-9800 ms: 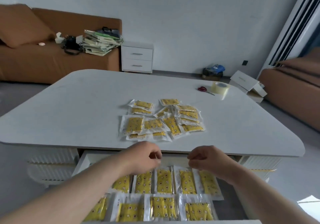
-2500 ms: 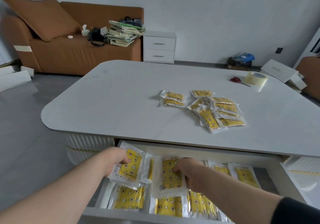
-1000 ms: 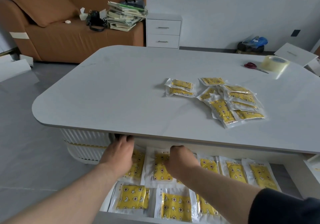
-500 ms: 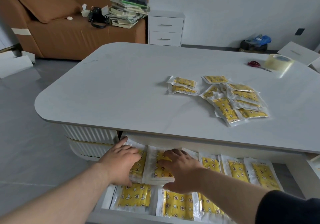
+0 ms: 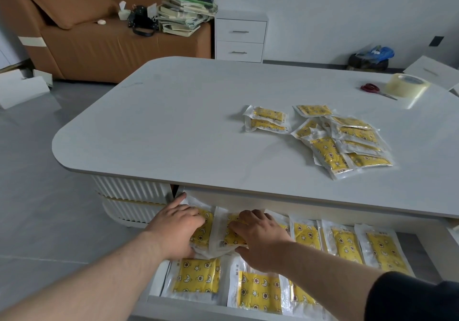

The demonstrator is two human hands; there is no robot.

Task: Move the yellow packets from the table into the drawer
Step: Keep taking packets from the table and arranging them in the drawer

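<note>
Two yellow packets (image 5: 224, 233) go into the drawer (image 5: 188, 307), lower centre.
Left hand (image 5: 177, 231) and right hand (image 5: 260, 241) press them, fingers straight; next should be reaching the remaining pile (image 5: 347, 141) on the table (image 5: 173, 122), centre right.

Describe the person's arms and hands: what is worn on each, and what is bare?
Both hands are bare: no gloves, rings or watch show on the left hand or the right hand. The left arm is uncovered as far as the view shows. The right arm is uncovered at the forearm, with a dark sleeve starting higher up.
</note>
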